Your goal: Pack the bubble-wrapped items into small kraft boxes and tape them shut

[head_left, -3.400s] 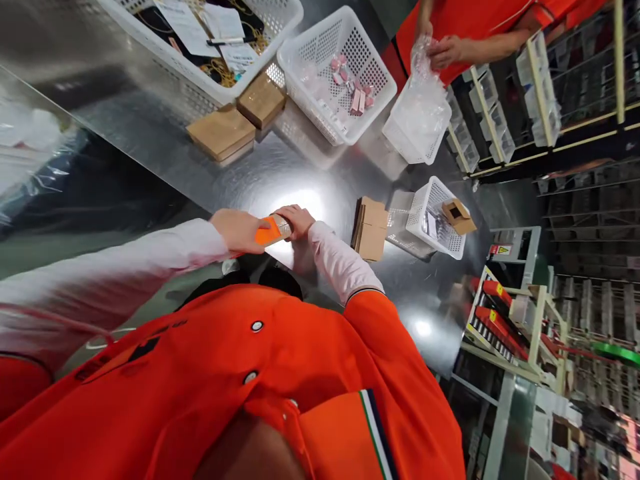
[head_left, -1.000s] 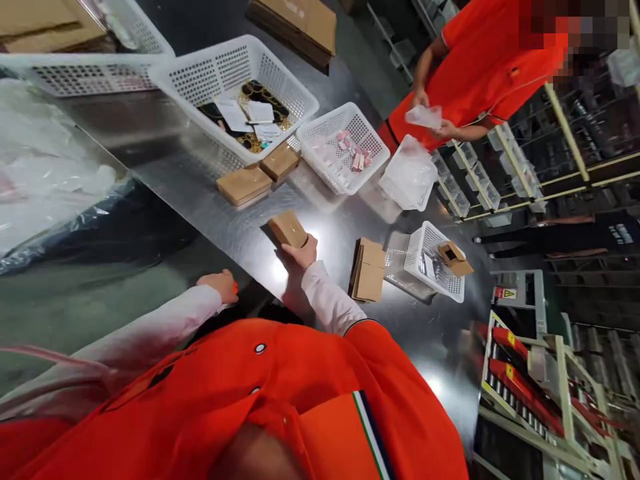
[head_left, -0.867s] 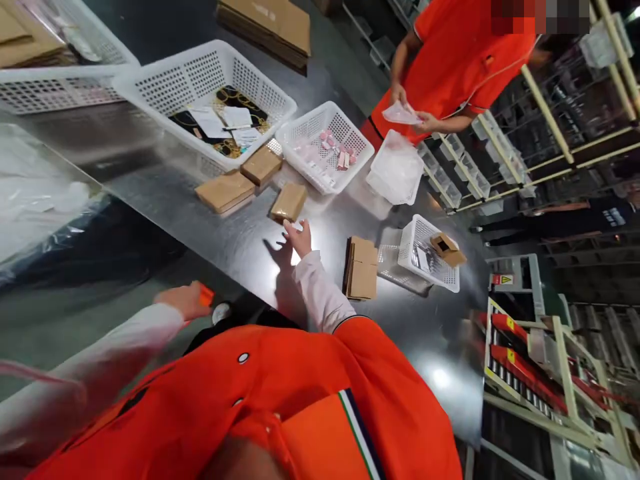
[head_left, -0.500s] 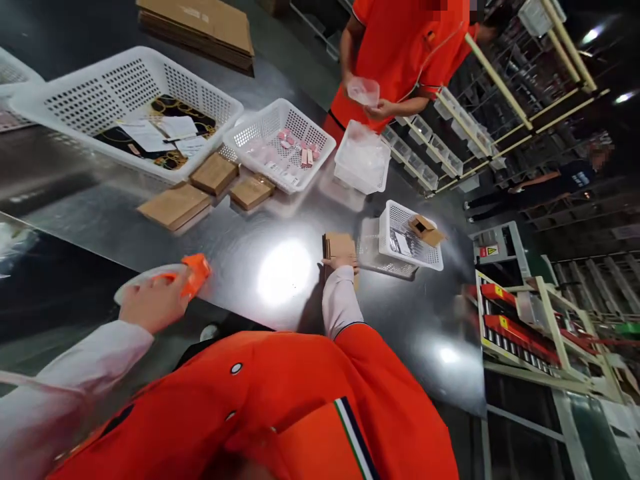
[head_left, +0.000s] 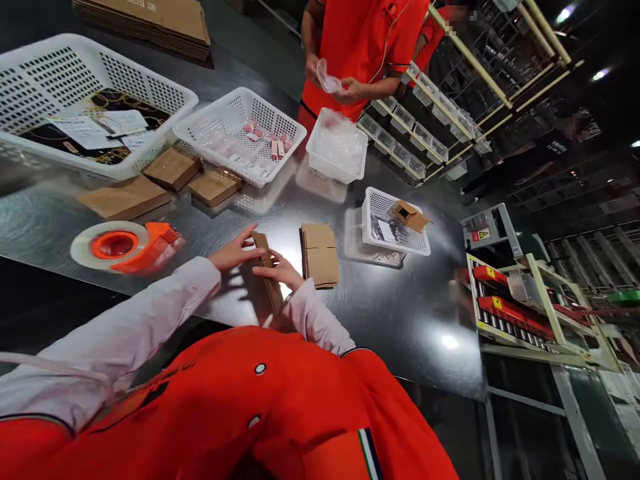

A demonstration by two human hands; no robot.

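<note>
A folded-flat brown cardboard box (head_left: 271,293) stands tilted on the metal table in front of me. My left hand (head_left: 236,252) grips its upper end from the left, fingers on the edge. On its other side my right hand (head_left: 283,270) holds it with thumb and fingers. Just right of my right hand lies a stack of flat cardboard boxes (head_left: 321,257). An orange tape dispenser (head_left: 155,248) with a wide roll of clear tape rests left of my left hand, near the table's front edge.
Brown boxes (head_left: 215,187) lie behind the dispenser. White baskets hold tagged items (head_left: 165,100), pink pieces (head_left: 295,133), clear plastic bags (head_left: 340,143) and dark packets (head_left: 395,230). Flat cartons (head_left: 150,27) are stacked far left. Across the table (head_left: 400,320), a co-worker's hands (head_left: 345,90) hold a clear bag.
My left hand has let go of the tape dispenser, now on the table, and moved right. My right hand has brought one flat cardboard box leftward from the stack; both hands now hold it.
</note>
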